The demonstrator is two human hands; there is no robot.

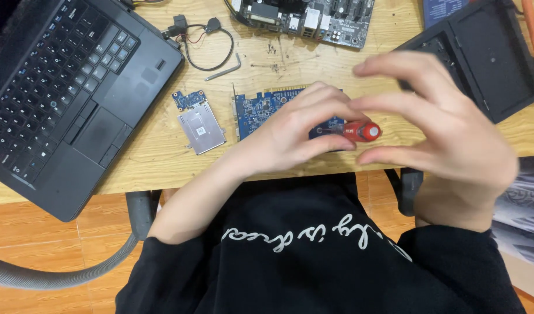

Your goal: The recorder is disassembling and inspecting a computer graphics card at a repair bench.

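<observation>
My left hand [299, 131] is closed around the shaft end of a red-handled screwdriver [360, 131], held over a blue circuit card [261, 110] lying on the wooden table [156, 157]. My right hand [441, 139] hovers at the screwdriver's red cap, fingers spread and curved around it; whether they touch it is unclear. The screwdriver's tip is hidden under my left fingers. Much of the blue card is covered by both hands.
An open black laptop [63, 87] fills the left side. A small metal-cased card [200, 123] lies left of the blue card. A hex key [225, 68], a cable [208, 40], a motherboard [313, 17] and a black tray [482, 52] sit farther back.
</observation>
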